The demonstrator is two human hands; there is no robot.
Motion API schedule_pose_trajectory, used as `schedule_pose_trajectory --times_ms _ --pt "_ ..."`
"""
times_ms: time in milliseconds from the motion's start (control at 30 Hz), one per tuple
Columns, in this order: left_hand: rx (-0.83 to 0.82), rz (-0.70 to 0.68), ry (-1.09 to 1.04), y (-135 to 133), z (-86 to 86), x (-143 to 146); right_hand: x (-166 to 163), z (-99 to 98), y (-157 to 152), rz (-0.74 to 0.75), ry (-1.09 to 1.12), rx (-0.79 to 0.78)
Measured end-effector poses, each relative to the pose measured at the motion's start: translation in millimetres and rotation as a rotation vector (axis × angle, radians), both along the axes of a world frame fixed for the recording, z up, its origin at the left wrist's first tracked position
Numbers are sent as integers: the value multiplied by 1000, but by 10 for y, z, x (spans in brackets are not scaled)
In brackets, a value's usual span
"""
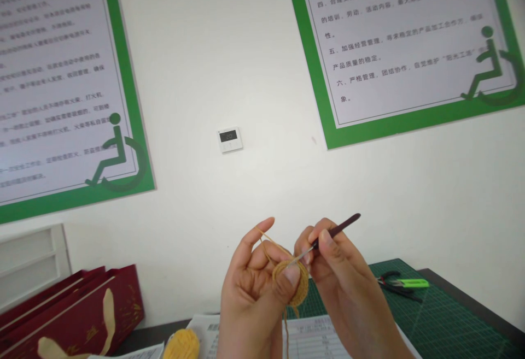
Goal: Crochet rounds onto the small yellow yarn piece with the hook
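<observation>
Between the thumb and fingers of my left hand (254, 282) is a small round crochet piece (302, 288) in mustard yellow. A strand of yarn (274, 243) runs from it over the raised left index finger, and another end hangs below. My right hand (340, 266) grips the dark handle of a crochet hook (338, 229) like a pen. The metal shaft reaches left to the top edge of the crochet piece; its tip is hidden near my left thumb. A ball of yellow yarn (181, 345) lies at the lower left of my hands.
Printed sheets (320, 329) lie under my hands on a green cutting mat (435, 315). Dark-handled pliers (396, 285) and a bright green tool (413, 283) rest on the mat at right. Dark red gift bags (123, 299) stand at left. Behind is a white wall (229, 64) with a thermostat (230, 140) and green-framed posters.
</observation>
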State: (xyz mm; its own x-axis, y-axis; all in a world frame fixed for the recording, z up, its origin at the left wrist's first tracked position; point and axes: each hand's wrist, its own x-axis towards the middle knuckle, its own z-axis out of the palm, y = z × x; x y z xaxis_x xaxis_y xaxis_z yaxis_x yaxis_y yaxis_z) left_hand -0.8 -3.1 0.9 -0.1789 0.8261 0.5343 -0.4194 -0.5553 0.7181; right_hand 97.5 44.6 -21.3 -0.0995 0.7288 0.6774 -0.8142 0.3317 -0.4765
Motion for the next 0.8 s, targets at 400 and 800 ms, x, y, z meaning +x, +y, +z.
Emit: schedule_pose_trajectory --times_ms 400,800 --pt "31 78 10 -5 -3 27 54 -84 75 -329 -25 130" --pt "60 160 18 -11 -2 71 106 -39 49 -468 -6 178"
